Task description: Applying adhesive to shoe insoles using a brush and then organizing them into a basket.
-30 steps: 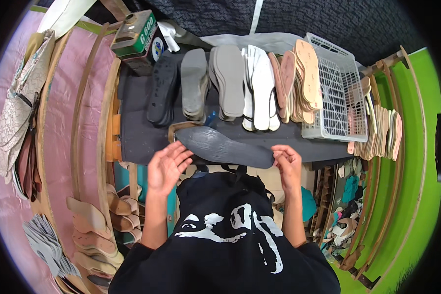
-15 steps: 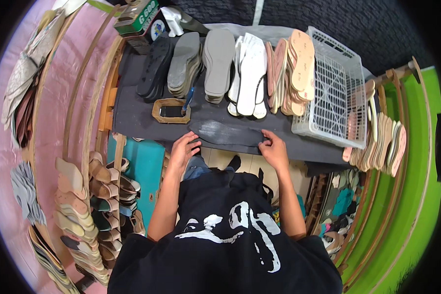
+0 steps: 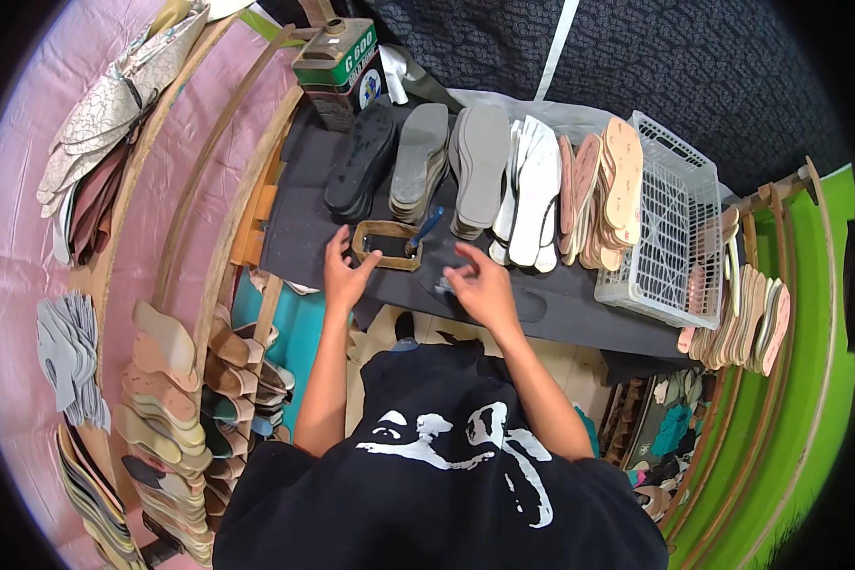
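Observation:
A shallow brown tray (image 3: 401,263) with dark contents stands on the dark-covered table, and a blue-handled brush (image 3: 430,224) leans in its right end. My left hand (image 3: 345,278) is at the tray's left side, fingers apart, its thumb over the near left corner; whether it touches the tray I cannot tell. Holding nothing, my right hand (image 3: 484,288) hovers right of the brush with thumb and fingers spread. Beneath it lies a black shoe sole piece (image 3: 530,306), partly hidden by the hand, with a pale smear on its surface.
Behind the tray stand stacks of black soles (image 3: 361,157), grey soles (image 3: 482,157), white insoles (image 3: 537,190) and beige insoles (image 3: 622,180). A white plastic crate (image 3: 670,237) sits at the right, a metal can (image 3: 337,71) at the back left. Racks with shoe parts (image 3: 166,380) flank both sides.
Both hands have left the ends of the black sole piece. The left has moved to the tray, the right in toward the brush. The view has shifted, so the table appears lower and further right.

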Tool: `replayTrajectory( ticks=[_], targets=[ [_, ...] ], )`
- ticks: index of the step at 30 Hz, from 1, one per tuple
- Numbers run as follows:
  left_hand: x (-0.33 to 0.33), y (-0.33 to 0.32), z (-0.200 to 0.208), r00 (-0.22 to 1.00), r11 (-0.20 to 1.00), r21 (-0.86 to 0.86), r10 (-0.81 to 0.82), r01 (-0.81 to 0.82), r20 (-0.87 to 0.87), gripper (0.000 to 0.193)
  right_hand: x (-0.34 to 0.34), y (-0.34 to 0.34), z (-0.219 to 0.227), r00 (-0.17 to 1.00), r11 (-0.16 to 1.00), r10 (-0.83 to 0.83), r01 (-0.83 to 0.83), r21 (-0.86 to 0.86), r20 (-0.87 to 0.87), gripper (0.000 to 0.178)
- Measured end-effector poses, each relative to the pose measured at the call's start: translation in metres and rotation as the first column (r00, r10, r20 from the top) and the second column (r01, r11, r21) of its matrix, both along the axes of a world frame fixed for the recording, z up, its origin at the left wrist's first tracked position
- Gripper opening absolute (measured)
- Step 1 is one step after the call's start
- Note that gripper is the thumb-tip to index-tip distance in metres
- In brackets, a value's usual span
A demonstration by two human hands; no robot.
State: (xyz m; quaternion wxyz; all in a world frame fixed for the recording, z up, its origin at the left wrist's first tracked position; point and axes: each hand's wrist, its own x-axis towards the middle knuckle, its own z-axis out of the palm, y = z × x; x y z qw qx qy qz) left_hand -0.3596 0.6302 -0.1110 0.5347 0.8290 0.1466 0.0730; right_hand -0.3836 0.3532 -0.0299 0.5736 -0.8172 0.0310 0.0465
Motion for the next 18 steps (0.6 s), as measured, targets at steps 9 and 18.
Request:
replayTrajectory(
  ticks=[9, 18],
  targets=[
    [0.019, 0.015, 0.012, 0.955, 0.952, -0.085, -0.297, 0.295, -0.011, 0.100, 0.052, 0.071, -0.016, 0.963, 0.995, -0.002, 0.030, -0.098, 0.270, 0.019],
    [0.021, 0.034, 0.001, 0.918, 0.908, -0.143, -0.383, 0.394, 0.101, 0.092, 0.033, 0.080, 0.005, 0.954, 0.994, 0.074, -0.048, -0.097, 0.291, 0.019]
  ],
)
